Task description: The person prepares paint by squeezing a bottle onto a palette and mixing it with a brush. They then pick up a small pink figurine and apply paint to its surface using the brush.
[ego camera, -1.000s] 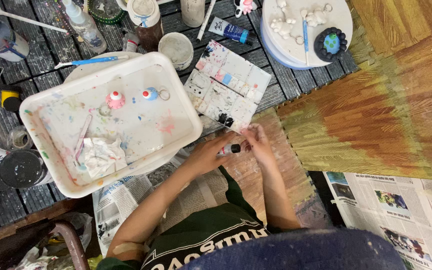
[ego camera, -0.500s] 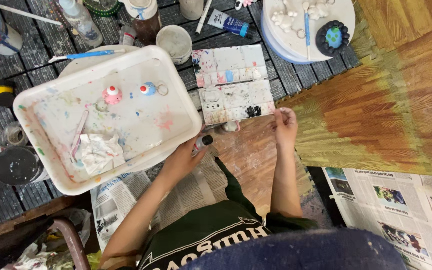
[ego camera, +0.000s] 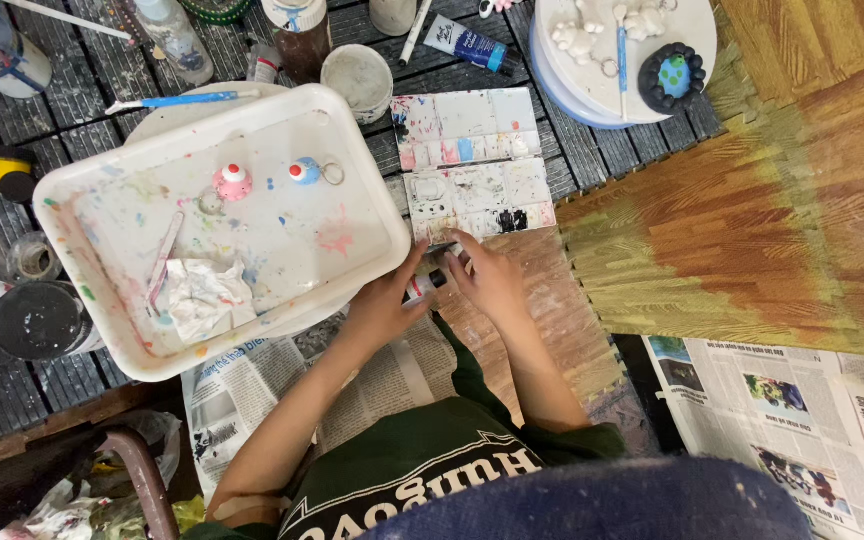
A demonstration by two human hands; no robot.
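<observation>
My left hand (ego camera: pixel 384 300) and my right hand (ego camera: pixel 492 280) meet at the near edge of a paint-stained white palette (ego camera: pixel 472 160). Between them is a small white paint tube with a dark cap (ego camera: pixel 424 287). The left hand grips its body and the right hand's fingers are on its cap end. Just to the left sits a large white tray (ego camera: pixel 82 200) smeared with paint. It holds a pink clay figure (ego camera: pixel 233 181), a blue one with a ring (ego camera: pixel 304 171) and a crumpled tissue (ego camera: pixel 202 295).
A round white board (ego camera: pixel 592 90) with clay pieces and a blue-green disc (ego camera: pixel 674 76) stands at the back right. A cup (ego camera: pixel 357 75), a blue paint tube (ego camera: pixel 467 45), a blue brush (ego camera: pixel 182 100) and jars (ego camera: pixel 37 320) ring the tray. Newspaper (ego camera: pixel 802 400) lies at right.
Half a second ago my right hand was reaching out to the palette's corner while the left held the tube alone. Now the right hand has come back onto the tube.
</observation>
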